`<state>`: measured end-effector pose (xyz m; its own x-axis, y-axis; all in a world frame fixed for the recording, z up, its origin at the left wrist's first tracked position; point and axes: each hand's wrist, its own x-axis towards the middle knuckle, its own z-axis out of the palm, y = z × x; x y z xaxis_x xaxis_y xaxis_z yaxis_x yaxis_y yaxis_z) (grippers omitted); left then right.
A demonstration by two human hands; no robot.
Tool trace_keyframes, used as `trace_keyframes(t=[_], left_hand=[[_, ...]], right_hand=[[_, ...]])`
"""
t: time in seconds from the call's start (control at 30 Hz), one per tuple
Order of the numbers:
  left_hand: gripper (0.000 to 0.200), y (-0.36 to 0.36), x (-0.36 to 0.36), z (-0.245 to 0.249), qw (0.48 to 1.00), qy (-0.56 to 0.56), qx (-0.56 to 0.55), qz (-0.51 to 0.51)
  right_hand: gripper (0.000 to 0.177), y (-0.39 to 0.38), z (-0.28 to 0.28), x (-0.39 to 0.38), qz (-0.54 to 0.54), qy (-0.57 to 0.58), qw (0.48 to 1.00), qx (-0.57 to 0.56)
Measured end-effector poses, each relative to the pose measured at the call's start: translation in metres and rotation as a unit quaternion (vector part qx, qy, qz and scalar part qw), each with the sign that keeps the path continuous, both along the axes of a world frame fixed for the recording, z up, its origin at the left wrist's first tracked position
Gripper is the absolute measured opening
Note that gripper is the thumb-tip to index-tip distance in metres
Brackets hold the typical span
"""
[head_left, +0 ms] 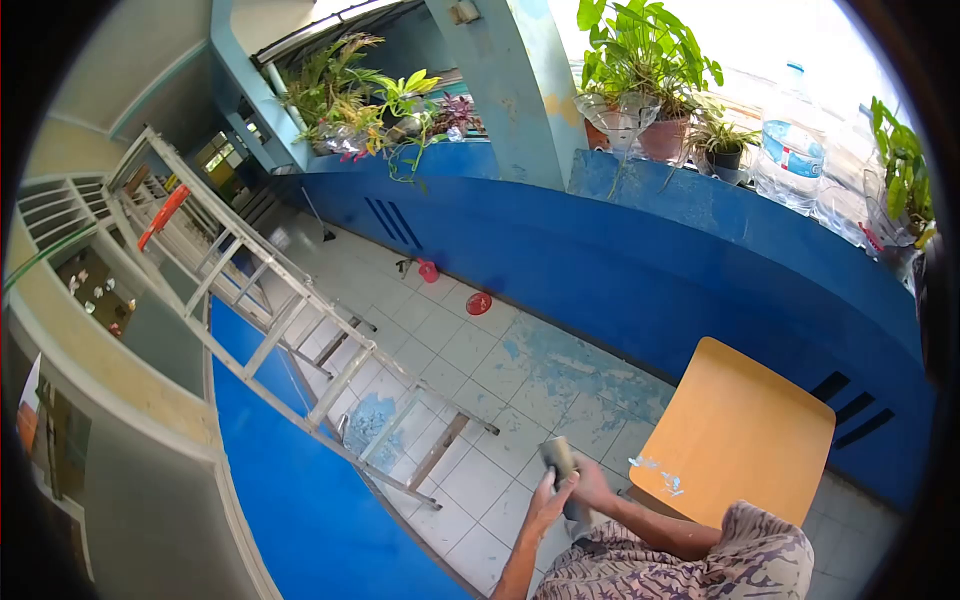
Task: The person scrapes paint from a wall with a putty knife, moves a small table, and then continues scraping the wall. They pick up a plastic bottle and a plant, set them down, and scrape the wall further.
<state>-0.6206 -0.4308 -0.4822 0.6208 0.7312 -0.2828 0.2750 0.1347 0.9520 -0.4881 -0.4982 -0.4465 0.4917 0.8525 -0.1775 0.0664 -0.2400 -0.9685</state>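
In front of my lap, both hands are closed around a small grey-and-tan block (558,456); its exact kind is too small to make out. My left hand (546,504) grips it from the left and below, thumb along its side. From the right, my right hand (594,486) wraps it, with part of the fingers hidden. Just to the right of my hands stands a wooden chair or small table with an orange-tan top (745,425). Light blue paint flakes (672,484) lie on its near left corner.
An aluminium stepladder (300,290) stands at the left against the blue wall. Paint chips (570,375) litter the tiled floor; a red lid (479,303) and pink cup (428,271) lie farther off. Potted plants (665,135) and a large water bottle (792,150) line the blue parapet (560,250).
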Motion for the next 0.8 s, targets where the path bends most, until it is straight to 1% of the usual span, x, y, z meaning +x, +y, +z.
trace_keyframes(t=[0.03, 0.1, 0.13, 0.17, 0.2, 0.23, 0.27, 0.3, 0.33, 0.37, 0.4, 0.43, 0.47, 0.5, 0.53, 0.6, 0.63, 0.67, 0.7, 0.73, 0.77, 0.8], left_hand=[[0.063, 0.013, 0.002, 0.014, 1.0, 0.003, -0.005, -0.006], [0.054, 0.059, -0.002, 0.043, 0.988, 0.048, -0.126, 0.071], [0.054, 0.084, -0.007, 0.033, 0.984, 0.014, -0.117, 0.137], [0.054, 0.104, -0.011, 0.022, 0.973, -0.021, -0.11, 0.203], [0.05, 0.119, -0.009, 0.033, 0.968, -0.043, -0.123, 0.216], [0.046, 0.134, -0.006, 0.042, 0.962, -0.065, -0.136, 0.228], [0.045, 0.15, -0.005, 0.034, 0.962, -0.07, -0.113, 0.237], [0.045, 0.166, 0.0, 0.032, 0.965, -0.064, -0.116, 0.226], [0.046, 0.179, 0.007, 0.029, 0.962, -0.078, -0.132, 0.226], [0.048, 0.187, 0.012, 0.026, 0.957, -0.091, -0.152, 0.228], [0.048, 0.197, 0.021, 0.034, 0.957, -0.059, -0.185, 0.215], [0.048, 0.205, 0.029, 0.031, 0.957, -0.052, -0.192, 0.209], [0.048, 0.217, 0.038, 0.025, 0.958, -0.046, -0.214, 0.184], [0.048, 0.231, 0.048, 0.018, 0.959, -0.04, -0.233, 0.157], [0.046, 0.242, 0.06, 0.012, 0.961, -0.052, -0.235, 0.137], [0.045, 0.263, 0.083, 0.001, 0.963, -0.06, -0.241, 0.103], [0.045, 0.278, 0.094, -0.002, 0.964, -0.068, -0.246, 0.074], [0.044, 0.294, 0.106, -0.007, 0.963, -0.045, -0.259, 0.063], [0.045, 0.307, 0.121, -0.004, 0.962, -0.045, -0.266, 0.047], [0.046, 0.32, 0.138, 0.0, 0.962, -0.036, -0.269, 0.035], [0.046, 0.333, 0.152, 0.005, 0.961, -0.028, -0.275, 0.026], [0.046, 0.345, 0.164, 0.017, 0.961, -0.033, -0.274, 0.017]], right_hand=[[0.043, 0.022, 0.001, -0.007, 0.084, -0.061, 0.995, 0.013], [0.053, 0.05, 0.006, -0.015, 0.197, -0.086, 0.975, -0.051], [0.053, 0.062, 0.008, -0.009, 0.188, -0.079, 0.977, -0.052], [0.059, 0.069, 0.011, 0.003, 0.238, -0.009, 0.971, 0.025], [0.065, 0.071, 0.012, 0.018, 0.283, 0.058, 0.952, 0.101], [0.069, 0.066, 0.01, 0.035, 0.22, -0.033, 0.971, 0.086], [0.074, 0.057, 0.007, 0.053, 0.152, -0.124, 0.978, 0.07], [0.072, 0.037, 0.013, 0.076, 0.016, -0.134, 0.99, 0.035], [0.073, 0.014, -0.018, 0.098, -0.15, -0.199, 0.968, -0.027], [0.071, -0.017, -0.034, 0.122, -0.306, -0.17, 0.932, -0.094], [0.071, -0.066, -0.102, 0.147, -0.431, -0.294, 0.842, -0.135], [0.073, -0.116, -0.129, 0.163, -0.507, -0.333, 0.761, -0.23], [0.074, -0.173, -0.162, 0.167, -0.566, -0.322, 0.683, -0.329], [0.076, -0.203, -0.183, 0.165, -0.616, -0.305, 0.593, -0.42], [0.076, -0.198, -0.177, 0.159, -0.62, -0.302, 0.587, -0.424], [0.079, -0.174, -0.166, 0.137, -0.558, -0.256, 0.583, -0.531], [0.079, -0.138, -0.164, 0.129, -0.566, -0.245, 0.581, -0.532], [0.078, -0.094, -0.159, 0.125, -0.534, -0.278, 0.628, -0.494], [0.078, -0.049, -0.155, 0.124, -0.501, -0.313, 0.67, -0.45], [0.077, -0.001, -0.161, 0.123, -0.465, -0.316, 0.72, -0.408], [0.076, 0.054, -0.118, 0.118, -0.422, -0.305, 0.79, -0.324], [0.073, 0.098, -0.138, 0.119, -0.371, -0.185, 0.882, -0.225]])
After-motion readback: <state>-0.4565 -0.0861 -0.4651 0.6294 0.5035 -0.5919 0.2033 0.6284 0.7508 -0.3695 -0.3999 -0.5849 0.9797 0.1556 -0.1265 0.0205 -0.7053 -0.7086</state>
